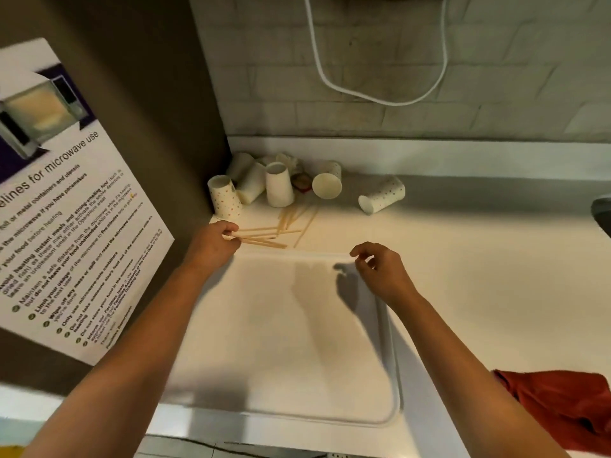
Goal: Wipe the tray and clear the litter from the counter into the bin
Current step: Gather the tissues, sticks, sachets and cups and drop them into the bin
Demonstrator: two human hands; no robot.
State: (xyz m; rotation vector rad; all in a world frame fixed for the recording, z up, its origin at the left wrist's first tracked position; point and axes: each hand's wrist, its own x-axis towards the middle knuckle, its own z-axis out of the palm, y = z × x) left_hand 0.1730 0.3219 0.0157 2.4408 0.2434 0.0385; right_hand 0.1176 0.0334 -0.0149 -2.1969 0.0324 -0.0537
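A white tray (391, 391) lies on the counter in front of me. Beyond its far edge lie several wooden stir sticks (284, 223). My left hand (213, 244) pinches a few of these sticks at their left ends. My right hand (380, 269) hovers over the tray's far right edge with its fingers loosely curled and nothing in them. Several paper cups (279, 185), some dotted, lie and stand in the back left corner, with crumpled litter (301, 181) among them. One dotted cup (382, 195) lies on its side further right.
A red cloth (562, 404) lies on the counter at the right, near the front edge. A brown wall panel with a microwave notice (66, 209) bounds the left side. A white cable (380, 94) hangs on the tiled back wall. A dark object (603, 213) shows at the right edge.
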